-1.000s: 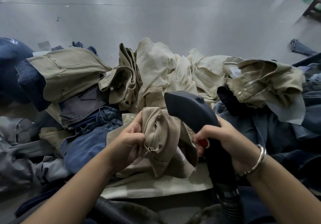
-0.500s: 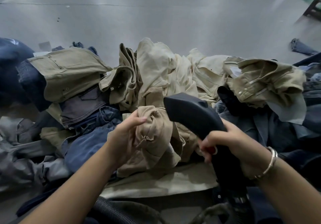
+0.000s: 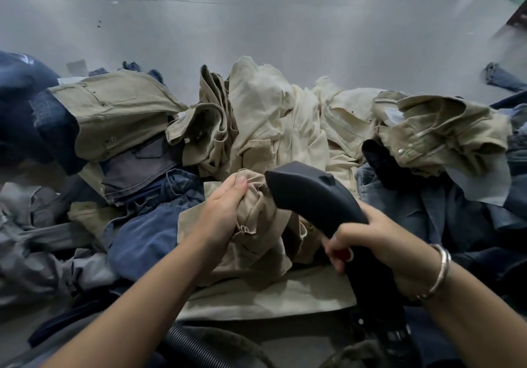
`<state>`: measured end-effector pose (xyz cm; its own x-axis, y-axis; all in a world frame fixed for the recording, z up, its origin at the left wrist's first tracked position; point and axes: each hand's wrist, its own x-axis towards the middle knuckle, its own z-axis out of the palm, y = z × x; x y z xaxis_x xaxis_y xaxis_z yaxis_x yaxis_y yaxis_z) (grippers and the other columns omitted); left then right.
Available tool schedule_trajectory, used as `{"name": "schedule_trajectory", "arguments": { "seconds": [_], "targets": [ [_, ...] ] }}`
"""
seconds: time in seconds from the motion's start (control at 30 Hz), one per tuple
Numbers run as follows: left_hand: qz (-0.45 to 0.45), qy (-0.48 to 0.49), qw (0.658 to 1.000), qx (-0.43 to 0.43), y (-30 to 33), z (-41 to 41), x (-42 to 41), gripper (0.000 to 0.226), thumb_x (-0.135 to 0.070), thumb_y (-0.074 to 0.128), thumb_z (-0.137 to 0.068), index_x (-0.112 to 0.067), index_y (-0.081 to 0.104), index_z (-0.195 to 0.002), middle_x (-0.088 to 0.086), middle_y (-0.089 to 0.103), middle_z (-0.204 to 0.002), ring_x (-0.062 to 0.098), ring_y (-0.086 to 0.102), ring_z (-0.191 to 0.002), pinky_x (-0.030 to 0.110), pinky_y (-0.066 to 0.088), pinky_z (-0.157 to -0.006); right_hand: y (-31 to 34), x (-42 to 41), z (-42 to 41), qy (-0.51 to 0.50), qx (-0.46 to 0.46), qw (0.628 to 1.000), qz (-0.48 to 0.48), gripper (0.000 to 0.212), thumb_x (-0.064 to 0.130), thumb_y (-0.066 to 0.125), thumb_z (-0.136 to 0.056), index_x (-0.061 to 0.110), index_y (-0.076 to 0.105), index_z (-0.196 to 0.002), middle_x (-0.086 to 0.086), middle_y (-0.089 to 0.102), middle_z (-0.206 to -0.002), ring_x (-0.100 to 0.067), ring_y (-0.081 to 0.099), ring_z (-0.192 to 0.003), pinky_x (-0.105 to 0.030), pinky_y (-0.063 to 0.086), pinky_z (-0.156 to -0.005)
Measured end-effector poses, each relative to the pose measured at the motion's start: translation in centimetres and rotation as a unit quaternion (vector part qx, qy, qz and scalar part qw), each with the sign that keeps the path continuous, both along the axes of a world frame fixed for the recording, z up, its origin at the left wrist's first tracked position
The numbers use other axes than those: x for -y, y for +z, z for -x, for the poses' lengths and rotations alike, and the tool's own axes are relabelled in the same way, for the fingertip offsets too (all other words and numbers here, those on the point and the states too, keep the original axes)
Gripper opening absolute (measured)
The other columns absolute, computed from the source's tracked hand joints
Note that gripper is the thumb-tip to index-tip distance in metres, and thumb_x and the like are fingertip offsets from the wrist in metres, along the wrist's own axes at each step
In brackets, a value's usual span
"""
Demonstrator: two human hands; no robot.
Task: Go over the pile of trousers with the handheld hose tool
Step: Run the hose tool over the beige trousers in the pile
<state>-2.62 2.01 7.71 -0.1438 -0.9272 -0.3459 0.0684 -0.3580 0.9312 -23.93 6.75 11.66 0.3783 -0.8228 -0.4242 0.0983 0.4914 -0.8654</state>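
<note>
L hand (image 3: 225, 213) has a bunched fold of tan trousers (image 3: 256, 225) gripped, fingers curled round the cloth, thumb up on top of the bunch. R hand (image 3: 368, 242) is wrapped round the handle of the hose tool (image 3: 310, 196), fingers closed round the dark grip w/ a red button (image 3: 343, 253) showing just under the fingertips; silver bangle (image 3: 440, 270) on that wrist. Tool is dark, curved, head pointing up-left, nose right beside the bunched tan cloth, can't tell if touching. Tool body runs down toward the btm edge; ribbed hose (image 3: 199, 345) lies along the btm centre, partly under fabric. Pile of trousers (image 3: 271, 128) spreads across the mid frame on a grey table (image 3: 256, 31): cream/khaki pairs in the centre and upper right, an olive-khaki pair (image 3: 114, 110) upper left, blue denim (image 3: 148, 225) left of the L hand and more denim on the right side, a dark grey pair (image 3: 139, 165) between the khaki and denim on the left. Flat cream piece (image 3: 256, 296) lies under the held bunch, nearest the person. One denim scrap (image 3: 502, 78) sits apart at far right on the table. Frame edges blurred.
</note>
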Motion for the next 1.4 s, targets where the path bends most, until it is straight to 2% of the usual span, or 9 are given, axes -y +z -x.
{"name": "schedule_trajectory", "arguments": {
  "seconds": [0.1, 0.2, 0.33, 0.47, 0.57, 0.77, 1.0, 1.23, 1.4],
  "targets": [
    [-0.005, -0.003, 1.000, 0.013, 0.0, 0.0, 0.0, 0.038, -0.027, 0.036, -0.102, -0.004, 0.061, -0.120, 0.014, 0.062, -0.122, 0.025, 0.056, -0.116, 0.041, 0.040, -0.105, 0.0, -0.8, -0.8, 0.077, -0.001, 0.997, 0.003, 0.047, 0.001, 0.066, -0.059, 0.031, 0.067, -0.096, -0.013, 0.055, -0.059, -0.021, 0.054, -0.044, -0.025, 0.046, -0.044],
    [-0.007, 0.018, 1.000, 0.015, 0.0, -0.1, 0.0, 0.040, -0.021, 0.038, -0.102, -0.001, 0.052, -0.133, 0.014, 0.054, -0.136, 0.025, 0.048, -0.129, 0.044, 0.030, -0.115, -0.5, 0.0, -1.5, 0.009, -0.060, 0.998, 0.000, 0.043, -0.001, 0.062, -0.063, 0.015, 0.057, -0.103, -0.009, 0.057, -0.053, -0.021, 0.053, -0.041, -0.026, 0.045, -0.042],
    [-0.017, 0.021, 1.000, 0.003, 0.0, -0.1, 0.0, 0.037, -0.020, 0.039, -0.101, -0.003, 0.055, -0.130, 0.013, 0.059, -0.131, 0.023, 0.053, -0.125, 0.039, 0.035, -0.112, -0.2, 1.3, -0.5, -0.111, -0.053, 0.992, -0.012, 0.027, -0.011, 0.054, -0.075, 0.008, 0.051, -0.093, -0.010, 0.049, -0.047, -0.021, 0.048, -0.037, -0.027, 0.043, -0.041],
    [-0.013, -0.019, 1.000, 0.015, -0.1, 0.1, 0.1, 0.032, -0.024, 0.040, -0.101, -0.023, 0.066, -0.118, -0.002, 0.068, -0.118, 0.010, 0.060, -0.113, 0.029, 0.046, -0.099, 0.3, 0.1, -0.4, 0.012, -0.028, 1.000, 0.002, 0.038, 0.002, 0.064, -0.061, 0.021, 0.060, -0.093, -0.011, 0.058, -0.054, -0.021, 0.055, -0.043, -0.027, 0.046, -0.043],
    [-0.006, -0.030, 0.999, 0.011, -0.1, 0.1, -0.1, 0.052, -0.016, 0.035, -0.102, -0.042, 0.076, -0.083, -0.018, 0.073, -0.091, -0.007, 0.065, -0.089, 0.012, 0.049, -0.075, -0.1, 0.1, -1.2, 0.034, -0.049, 0.998, -0.019, 0.041, 0.002, 0.063, -0.062, 0.019, 0.058, -0.099, -0.009, 0.059, -0.055, -0.020, 0.055, -0.042, -0.026, 0.046, -0.042],
    [-0.046, -0.017, 0.995, -0.093, 0.2, -0.3, 0.3, 0.034, -0.024, 0.038, -0.100, -0.014, 0.068, -0.113, 0.010, 0.070, -0.113, 0.021, 0.065, -0.107, 0.032, 0.049, -0.091, -0.6, 1.6, -0.8, -0.123, -0.062, 0.990, -0.027, 0.034, -0.011, 0.055, -0.075, 0.004, 0.048, -0.104, -0.017, 0.049, -0.056, -0.022, 0.047, -0.039, -0.026, 0.040, -0.041],
    [-0.039, 0.045, 0.992, -0.107, -0.2, 0.2, 1.0, 0.040, -0.007, 0.044, -0.097, -0.017, 0.043, -0.136, 0.014, 0.060, -0.128, 0.026, 0.059, -0.116, 0.040, 0.048, -0.097, 0.6, -0.8, -0.5, 0.006, -0.010, 1.000, 0.012, 0.036, 0.000, 0.063, -0.061, 0.028, 0.067, -0.083, -0.013, 0.056, -0.057, -0.021, 0.053, -0.044, -0.029, 0.047, -0.044],
    [0.003, 0.018, 0.992, -0.121, -0.5, 0.4, 1.1, 0.045, -0.005, 0.042, -0.096, -0.044, 0.048, -0.118, -0.002, 0.065, -0.119, 0.016, 0.069, -0.100, 0.033, 0.057, -0.070, -0.2, -0.3, -0.9, -0.042, -0.056, 0.997, -0.013, 0.036, 0.004, 0.061, -0.060, 0.010, 0.055, -0.095, -0.011, 0.052, -0.051, -0.022, 0.051, -0.041, -0.028, 0.044, -0.042],
    [0.034, -0.014, 0.994, -0.101, -0.6, 0.3, 0.8, 0.048, -0.014, 0.063, -0.085, -0.044, 0.046, -0.119, 0.001, 0.059, -0.126, 0.018, 0.064, -0.110, 0.039, 0.053, -0.091, -0.1, -0.3, -0.3, -0.064, -0.033, 0.997, -0.012, 0.027, 0.004, 0.062, -0.060, 0.011, 0.057, -0.086, -0.013, 0.053, -0.054, -0.021, 0.053, -0.042, -0.027, 0.044, -0.042]
  ]
}}
